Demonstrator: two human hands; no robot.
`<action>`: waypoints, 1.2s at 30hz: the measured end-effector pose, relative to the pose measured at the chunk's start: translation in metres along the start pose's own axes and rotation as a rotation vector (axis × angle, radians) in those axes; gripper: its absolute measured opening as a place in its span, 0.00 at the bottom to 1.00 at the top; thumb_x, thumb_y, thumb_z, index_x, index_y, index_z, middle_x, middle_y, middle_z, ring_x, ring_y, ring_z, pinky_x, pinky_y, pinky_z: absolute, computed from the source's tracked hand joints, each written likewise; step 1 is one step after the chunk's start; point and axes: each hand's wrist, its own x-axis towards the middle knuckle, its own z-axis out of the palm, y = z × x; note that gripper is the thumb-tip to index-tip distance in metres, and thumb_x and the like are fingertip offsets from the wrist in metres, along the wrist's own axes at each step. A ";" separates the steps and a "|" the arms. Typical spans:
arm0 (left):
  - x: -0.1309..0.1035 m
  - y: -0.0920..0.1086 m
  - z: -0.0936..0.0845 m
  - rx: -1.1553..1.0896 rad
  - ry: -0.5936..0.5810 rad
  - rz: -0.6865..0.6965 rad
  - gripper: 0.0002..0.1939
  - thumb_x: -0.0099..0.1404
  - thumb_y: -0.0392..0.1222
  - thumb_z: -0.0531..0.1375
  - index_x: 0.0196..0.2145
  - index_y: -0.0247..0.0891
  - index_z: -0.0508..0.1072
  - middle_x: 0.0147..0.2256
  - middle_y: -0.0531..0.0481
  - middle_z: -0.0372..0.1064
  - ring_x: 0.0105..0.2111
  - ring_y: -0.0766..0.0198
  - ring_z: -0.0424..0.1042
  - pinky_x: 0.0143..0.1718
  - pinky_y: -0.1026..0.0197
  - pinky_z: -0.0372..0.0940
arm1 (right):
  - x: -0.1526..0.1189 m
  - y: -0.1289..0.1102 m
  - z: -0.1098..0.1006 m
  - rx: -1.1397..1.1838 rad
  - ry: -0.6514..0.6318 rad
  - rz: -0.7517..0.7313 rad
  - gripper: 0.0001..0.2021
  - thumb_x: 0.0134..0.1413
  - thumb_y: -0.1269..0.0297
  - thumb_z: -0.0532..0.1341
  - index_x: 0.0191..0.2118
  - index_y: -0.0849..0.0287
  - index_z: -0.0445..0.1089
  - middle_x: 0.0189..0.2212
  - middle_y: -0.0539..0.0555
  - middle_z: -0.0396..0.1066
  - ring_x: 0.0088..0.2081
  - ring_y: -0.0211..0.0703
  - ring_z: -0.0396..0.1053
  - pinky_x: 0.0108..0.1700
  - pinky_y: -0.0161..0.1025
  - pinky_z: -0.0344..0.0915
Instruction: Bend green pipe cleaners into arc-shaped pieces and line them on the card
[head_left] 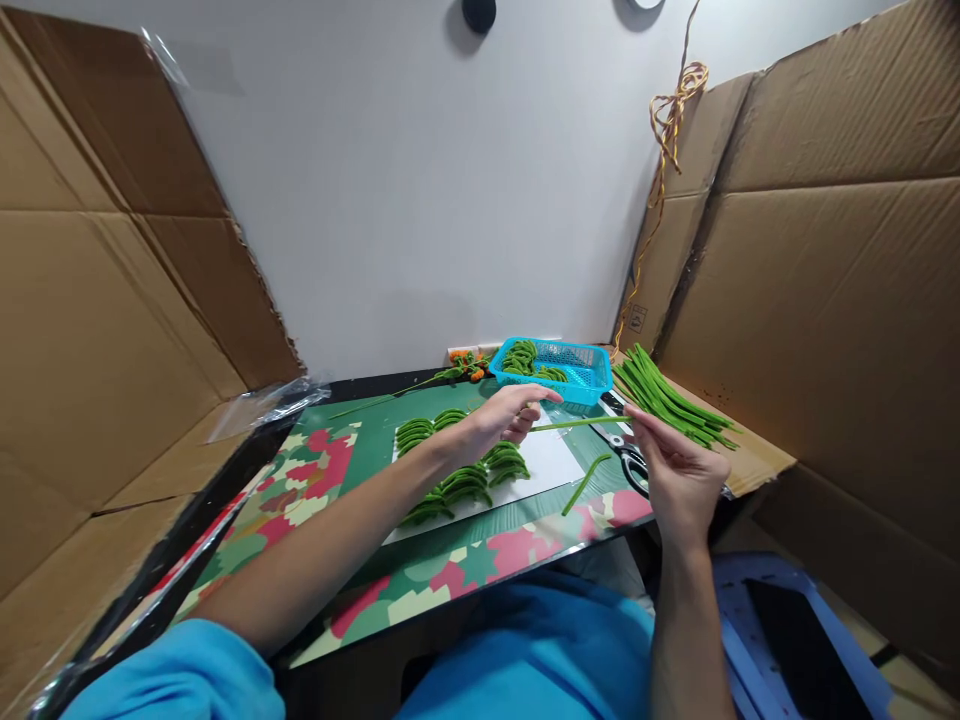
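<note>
A green pipe cleaner [577,424] is stretched level between my two hands above a white sheet [551,460]. Its left end runs into my left hand [514,412], whose fingers are bent around it. My right hand [679,470] pinches the other end between thumb and fingers. Rows of curved green pipe cleaner pieces [465,484] lie on the sheet, partly hidden by my left forearm. One loose bent piece [585,485] rests on the sheet's right side. Scissors with black handles [634,465] lie beside my right hand, partly covered by it.
A blue basket [592,375] at the back holds more curved green pieces [521,357]. Straight green pipe cleaners [667,395] are bundled at the right. An orange-flowered stem [469,365] lies at the back. Cardboard walls [825,280] flank the green table mat [360,400].
</note>
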 end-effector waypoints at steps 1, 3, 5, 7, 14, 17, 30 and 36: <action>-0.001 0.001 0.002 0.113 -0.014 0.051 0.20 0.65 0.55 0.63 0.45 0.35 0.78 0.26 0.59 0.49 0.24 0.69 0.44 0.25 0.64 0.40 | 0.000 -0.002 0.001 -0.001 0.039 -0.001 0.13 0.60 0.57 0.73 0.48 0.56 0.85 0.44 0.56 0.85 0.38 0.52 0.84 0.45 0.51 0.83; -0.005 0.003 0.007 0.343 -0.039 0.171 0.20 0.66 0.56 0.63 0.40 0.33 0.80 0.26 0.56 0.54 0.25 0.68 0.50 0.26 0.63 0.44 | 0.002 -0.007 0.003 0.001 0.136 -0.002 0.14 0.60 0.57 0.72 0.48 0.58 0.85 0.42 0.57 0.85 0.37 0.53 0.84 0.41 0.50 0.84; -0.011 0.008 0.013 0.538 -0.029 0.287 0.19 0.69 0.55 0.63 0.39 0.33 0.80 0.26 0.55 0.56 0.26 0.67 0.52 0.28 0.62 0.47 | 0.004 -0.011 0.002 0.014 0.240 -0.006 0.15 0.60 0.57 0.72 0.47 0.60 0.85 0.41 0.58 0.85 0.39 0.54 0.84 0.38 0.48 0.84; -0.019 0.014 0.017 0.656 0.008 0.365 0.17 0.71 0.53 0.62 0.38 0.34 0.80 0.25 0.56 0.54 0.26 0.67 0.52 0.28 0.61 0.47 | 0.007 -0.014 -0.001 0.018 0.328 -0.013 0.15 0.60 0.57 0.72 0.48 0.61 0.84 0.41 0.58 0.85 0.40 0.55 0.84 0.34 0.46 0.83; -0.032 0.028 0.019 0.689 -0.038 0.410 0.17 0.75 0.51 0.59 0.36 0.35 0.77 0.26 0.55 0.58 0.26 0.67 0.54 0.28 0.61 0.49 | 0.009 -0.011 -0.009 -0.100 0.314 0.032 0.19 0.59 0.52 0.72 0.47 0.64 0.83 0.40 0.61 0.84 0.37 0.54 0.84 0.33 0.44 0.81; -0.029 0.027 0.017 0.632 -0.039 0.406 0.16 0.75 0.50 0.58 0.36 0.35 0.73 0.28 0.54 0.61 0.27 0.67 0.57 0.29 0.61 0.51 | 0.008 -0.006 -0.008 -0.145 0.176 0.077 0.19 0.57 0.50 0.72 0.42 0.64 0.83 0.33 0.60 0.84 0.31 0.51 0.82 0.35 0.45 0.80; -0.015 0.015 0.013 0.269 0.107 0.426 0.21 0.73 0.61 0.61 0.38 0.41 0.64 0.22 0.60 0.48 0.20 0.71 0.46 0.23 0.60 0.40 | -0.002 -0.018 0.009 0.315 -0.670 0.479 0.14 0.48 0.54 0.77 0.29 0.60 0.80 0.23 0.50 0.73 0.24 0.38 0.68 0.24 0.33 0.69; -0.018 0.017 0.015 0.226 0.118 0.444 0.21 0.73 0.61 0.61 0.39 0.42 0.62 0.23 0.60 0.48 0.20 0.72 0.47 0.23 0.61 0.42 | -0.021 -0.028 0.040 0.602 -0.856 0.633 0.14 0.53 0.53 0.76 0.40 0.57 0.83 0.46 0.58 0.82 0.48 0.52 0.79 0.44 0.46 0.81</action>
